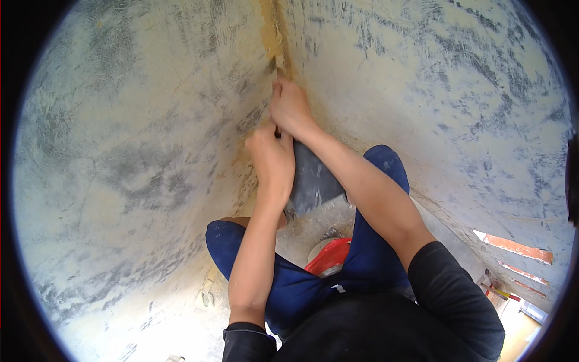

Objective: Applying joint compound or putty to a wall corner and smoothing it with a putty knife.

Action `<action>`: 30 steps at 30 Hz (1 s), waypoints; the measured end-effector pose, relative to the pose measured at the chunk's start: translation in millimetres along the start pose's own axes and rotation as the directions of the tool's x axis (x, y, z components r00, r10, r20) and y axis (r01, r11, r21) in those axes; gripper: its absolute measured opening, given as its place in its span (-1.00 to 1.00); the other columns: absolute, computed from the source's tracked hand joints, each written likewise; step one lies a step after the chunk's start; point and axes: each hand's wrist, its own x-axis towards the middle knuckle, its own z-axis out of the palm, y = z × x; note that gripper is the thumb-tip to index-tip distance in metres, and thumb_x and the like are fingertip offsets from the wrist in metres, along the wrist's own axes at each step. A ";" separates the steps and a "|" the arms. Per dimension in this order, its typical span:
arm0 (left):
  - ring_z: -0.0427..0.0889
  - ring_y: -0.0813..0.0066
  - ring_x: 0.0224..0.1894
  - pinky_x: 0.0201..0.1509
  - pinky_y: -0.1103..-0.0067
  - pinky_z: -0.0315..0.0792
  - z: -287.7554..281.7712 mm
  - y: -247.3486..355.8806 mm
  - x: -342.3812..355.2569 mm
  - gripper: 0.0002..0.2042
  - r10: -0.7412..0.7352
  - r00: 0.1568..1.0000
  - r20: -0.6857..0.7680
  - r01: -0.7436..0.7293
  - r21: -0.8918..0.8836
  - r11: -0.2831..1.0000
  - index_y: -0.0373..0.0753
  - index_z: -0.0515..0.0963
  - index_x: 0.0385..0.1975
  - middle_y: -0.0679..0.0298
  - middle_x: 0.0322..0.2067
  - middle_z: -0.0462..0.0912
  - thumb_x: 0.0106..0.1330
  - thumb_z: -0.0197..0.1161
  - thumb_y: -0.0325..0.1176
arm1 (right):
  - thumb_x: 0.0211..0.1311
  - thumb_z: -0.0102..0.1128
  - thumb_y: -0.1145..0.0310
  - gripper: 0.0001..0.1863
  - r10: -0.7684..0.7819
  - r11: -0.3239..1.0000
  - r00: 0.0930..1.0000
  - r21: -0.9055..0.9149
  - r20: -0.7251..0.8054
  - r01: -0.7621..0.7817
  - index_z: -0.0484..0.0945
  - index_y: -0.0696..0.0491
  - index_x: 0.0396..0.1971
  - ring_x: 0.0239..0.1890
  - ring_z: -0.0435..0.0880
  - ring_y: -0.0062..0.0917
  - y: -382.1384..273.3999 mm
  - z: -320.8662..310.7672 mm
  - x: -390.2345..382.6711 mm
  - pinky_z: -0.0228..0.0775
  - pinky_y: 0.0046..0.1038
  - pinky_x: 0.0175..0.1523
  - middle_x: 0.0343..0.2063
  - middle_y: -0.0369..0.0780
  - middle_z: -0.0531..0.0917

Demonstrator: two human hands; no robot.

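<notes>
My right hand (291,108) is closed on a small putty knife (276,65), its blade against the vertical wall corner (271,27), where yellowish filler shows along the seam. Just below and to the left, my left hand (268,154) is closed on the handle of a wide dark grey board or blade (315,178), which hangs beneath both hands between my knees. Its handle is mostly hidden by the fingers.
Patchy skim-coated walls (108,120) rise close on both sides. A red container (325,256) sits between my legs on the dusty floor (307,232). At lower right are slots (515,248) in the wall and some objects (500,292) on the floor.
</notes>
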 end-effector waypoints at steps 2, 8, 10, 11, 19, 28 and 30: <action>0.64 -0.34 -0.31 -0.25 0.23 0.50 0.3 -0.6 2.6 -0.83 0.027 1.000 -0.012 -0.027 0.024 0.999 -0.59 0.58 -0.36 -0.35 -0.45 0.55 0.19 0.30 -0.53 | 0.60 -0.18 0.36 -0.60 -0.052 0.997 0.999 -0.056 0.015 0.053 0.51 0.25 0.20 -0.51 0.76 -0.20 4.7 3.5 2.0 0.59 -0.19 -0.24 -0.47 0.09 0.71; 0.57 -0.40 -0.29 -0.25 0.22 0.49 5.1 -0.3 -3.9 -0.80 -0.014 1.000 -0.009 0.014 -0.033 0.999 -0.59 0.58 -0.38 -0.36 -0.46 0.53 0.20 0.30 -0.49 | 0.59 -0.15 0.33 -0.64 -0.053 0.998 0.991 0.015 -0.120 0.055 0.56 0.28 0.02 -0.50 0.78 -0.20 16.4 10.5 -3.4 0.61 -0.19 -0.23 -0.46 0.10 0.71; 0.59 -0.39 -0.31 -0.26 0.21 0.48 2.9 0.0 3.5 -0.81 0.004 1.000 0.005 -0.004 -0.025 1.000 -0.59 0.58 -0.38 -0.36 -0.47 0.53 0.19 0.30 -0.50 | 0.60 -0.15 0.32 -0.63 0.006 0.999 0.999 -0.036 0.042 -0.004 0.54 0.28 0.06 -0.50 0.78 -0.23 8.3 2.0 3.8 0.61 -0.20 -0.24 -0.46 0.09 0.71; 0.59 -0.39 -0.31 -0.26 0.21 0.48 1.6 0.9 3.3 -0.81 -0.001 1.000 0.004 0.001 -0.020 1.000 -0.59 0.58 -0.38 -0.36 -0.47 0.53 0.19 0.30 -0.50 | 0.60 -0.15 0.32 -0.63 0.008 0.999 0.999 -0.033 0.048 -0.006 0.54 0.28 0.06 -0.50 0.78 -0.23 3.9 1.3 1.8 0.61 -0.20 -0.24 -0.46 0.09 0.71; 0.61 -0.35 -0.38 -0.30 0.22 0.47 12.5 1.6 9.6 -0.81 0.003 1.000 0.015 -0.003 -0.025 1.000 -0.60 0.58 -0.42 -0.36 -0.49 0.52 0.21 0.30 -0.50 | 0.60 -0.16 0.34 -0.63 0.050 0.998 0.999 0.030 0.003 -0.050 0.56 0.29 0.00 -0.52 0.76 -0.20 6.0 -6.0 8.1 0.60 -0.21 -0.26 -0.49 0.07 0.71; 0.68 -0.31 -0.32 -0.26 0.23 0.51 12.2 -6.4 7.3 -0.84 -0.035 0.999 0.037 0.036 -0.035 0.999 -0.59 0.61 -0.39 -0.36 -0.47 0.56 0.15 0.25 -0.56 | 0.53 -0.11 0.36 -0.58 0.124 0.992 0.991 0.034 0.055 -0.126 0.42 0.19 0.27 -0.09 0.67 0.25 -2.9 -7.9 -1.9 0.47 0.09 0.08 -0.24 0.26 0.69; 0.68 -0.31 -0.33 -0.27 0.22 0.51 15.8 -4.6 2.6 -0.85 -0.021 1.000 0.011 0.021 -0.018 1.000 -0.59 0.61 -0.40 -0.36 -0.47 0.56 0.14 0.25 -0.57 | 0.53 -0.12 0.36 -0.56 0.095 0.994 0.994 0.054 0.054 -0.098 0.39 0.20 0.30 -0.09 0.67 0.24 0.3 -9.6 -2.7 0.47 0.09 0.08 -0.24 0.25 0.69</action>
